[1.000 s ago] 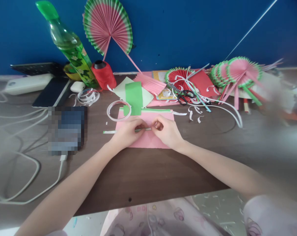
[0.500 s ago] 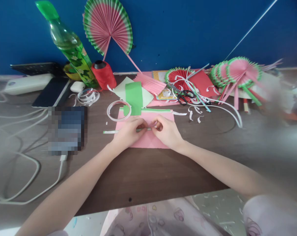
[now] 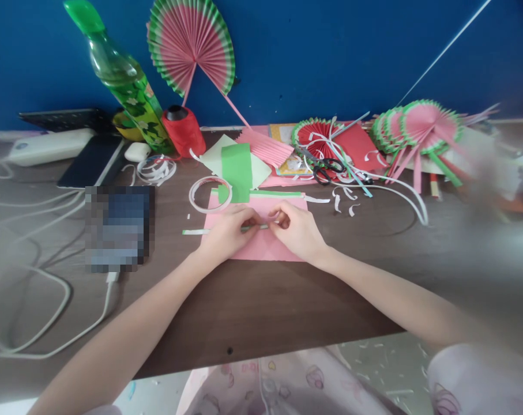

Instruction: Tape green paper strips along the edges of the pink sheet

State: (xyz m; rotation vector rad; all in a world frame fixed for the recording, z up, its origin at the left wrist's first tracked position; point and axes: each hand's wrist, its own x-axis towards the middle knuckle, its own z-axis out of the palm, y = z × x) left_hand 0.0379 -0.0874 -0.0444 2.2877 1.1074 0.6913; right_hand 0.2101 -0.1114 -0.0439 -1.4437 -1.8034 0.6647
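A pink paper sheet (image 3: 261, 245) lies flat on the dark wooden table (image 3: 252, 305). My left hand (image 3: 226, 233) and my right hand (image 3: 298, 230) rest on it, fingertips meeting at the middle. Both pinch a thin green-and-white strip (image 3: 194, 231) that runs left off the sheet. A second green strip (image 3: 274, 194) lines the sheet's far edge. A clear tape ring (image 3: 209, 194) sits just beyond my left hand, next to a green paper rectangle (image 3: 236, 171).
Folded watermelon paper fans (image 3: 417, 129) and black scissors (image 3: 328, 170) lie at the back right, one fan (image 3: 191, 46) on the blue wall. A green bottle (image 3: 123, 80), red thread spool (image 3: 182, 129), phone (image 3: 118, 227) and white cables (image 3: 32, 288) are at left.
Almost nothing has moved. My right fingertips shifted slightly on the strip at the middle of the pink sheet.
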